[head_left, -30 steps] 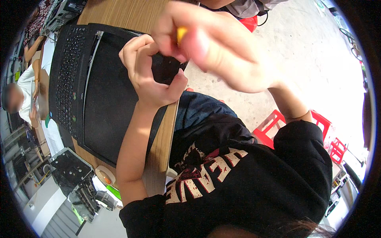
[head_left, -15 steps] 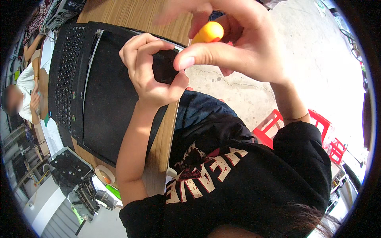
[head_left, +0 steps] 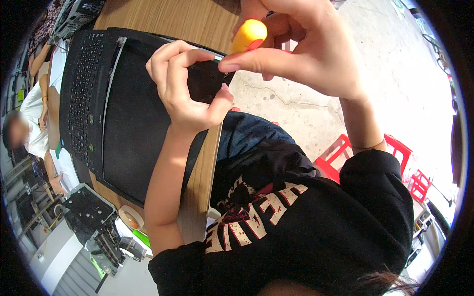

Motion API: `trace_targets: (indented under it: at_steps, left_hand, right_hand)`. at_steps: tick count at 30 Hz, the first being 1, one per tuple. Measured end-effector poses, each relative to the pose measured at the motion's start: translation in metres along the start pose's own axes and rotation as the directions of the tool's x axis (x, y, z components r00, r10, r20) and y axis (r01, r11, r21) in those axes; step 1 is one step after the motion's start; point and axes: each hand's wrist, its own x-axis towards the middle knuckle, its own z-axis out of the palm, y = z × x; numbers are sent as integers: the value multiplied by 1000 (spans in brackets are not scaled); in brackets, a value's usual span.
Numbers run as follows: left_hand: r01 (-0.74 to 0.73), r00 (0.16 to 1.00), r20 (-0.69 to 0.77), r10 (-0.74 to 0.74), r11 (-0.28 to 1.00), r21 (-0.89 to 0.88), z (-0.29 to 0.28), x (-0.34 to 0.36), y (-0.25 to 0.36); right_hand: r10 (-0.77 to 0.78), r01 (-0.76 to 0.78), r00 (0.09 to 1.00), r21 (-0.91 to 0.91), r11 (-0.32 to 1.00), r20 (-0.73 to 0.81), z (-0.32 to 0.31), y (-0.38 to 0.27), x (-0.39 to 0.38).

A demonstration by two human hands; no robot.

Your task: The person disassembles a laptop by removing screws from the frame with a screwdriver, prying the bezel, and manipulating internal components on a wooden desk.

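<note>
A black laptop (head_left: 133, 113) lies opened out flat on the wooden table, keyboard (head_left: 84, 98) on the left, its dark panel toward me. My left hand (head_left: 185, 96) has curled fingers around the corner of that panel at the table edge, thumb and index finger either side of it. My right hand (head_left: 316, 59) grips a screwdriver with a yellow-and-red handle (head_left: 249, 34) above the same corner, thumb pointing left near my left fingertips. The screwdriver's tip is hidden.
A co-worker in white (head_left: 34, 118) is at the left. Disassembled dark electronics (head_left: 89, 217), a round beige container (head_left: 129, 217) and a green item (head_left: 141, 238) lie lower left. A computer case (head_left: 79, 15) stands at upper left. Red stools (head_left: 333, 158) stand on the concrete floor (head_left: 286, 103) at right.
My right hand has shifted and turned, exposing more of the yellow handle, which moved slightly up and left over the last half second. My left hand barely moved. The co-worker's arm has moved.
</note>
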Motion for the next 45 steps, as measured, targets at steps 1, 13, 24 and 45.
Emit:
trace_targets:
  at_steps: [1,13,24,45]
  left_hand:
    - [5,1000,-1,-5,1000,-13,1,0,0]
    - [50,998,44,-50,999,-1,1,-8,-4]
    - [-3,1000,3,3,1000,0,1,-3,-2]
    - [1,1000,-27,-4,996,-88,5,-14,-11]
  right_hand:
    - [-10,10,1000,-16,1000,-13,2,3,0]
    - [-261,240,908,-104,965,-329,48,4,12]
    - [-222,251,951,121,960,-214,50,17,6]
    - [-414,323,893,-393,861,-173,30,2,7]
